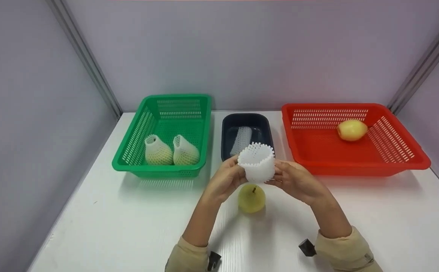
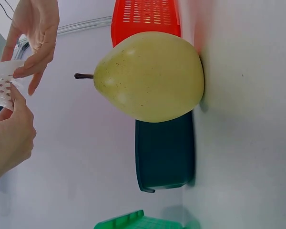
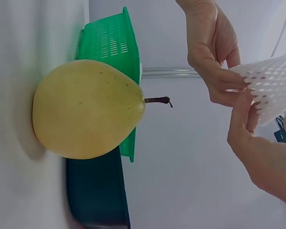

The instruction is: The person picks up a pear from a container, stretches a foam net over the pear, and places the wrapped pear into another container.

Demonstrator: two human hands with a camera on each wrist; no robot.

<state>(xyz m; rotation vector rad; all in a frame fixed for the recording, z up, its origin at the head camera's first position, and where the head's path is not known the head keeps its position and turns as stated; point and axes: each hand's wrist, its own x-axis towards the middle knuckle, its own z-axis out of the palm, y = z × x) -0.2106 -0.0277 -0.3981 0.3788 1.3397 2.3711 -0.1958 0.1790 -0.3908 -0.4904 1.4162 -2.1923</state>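
Observation:
Both hands hold a white foam net sleeve (image 1: pixel 259 166) in the air, its round mouth spread and facing up. On its left side the left hand (image 1: pixel 225 179) pinches the sleeve between thumb and fingers. The right hand (image 1: pixel 296 181) grips the opposite side, as the right wrist view of the foam net (image 3: pixel 271 88) also shows. Below the hands a yellow-green pear (image 1: pixel 251 199) stands upright on the white table, stem up. Both wrist views show that pear (image 2: pixel 150 77) close up, apart from the net.
A green basket (image 1: pixel 128 166) at the left holds two pears in foam nets (image 1: pixel 159 153). Behind the hands, a dark tray (image 1: pixel 227 122) contains a flattened foam net (image 1: pixel 242 138). At the right, a red basket (image 1: pixel 317 151) holds one bare pear (image 1: pixel 352 130).

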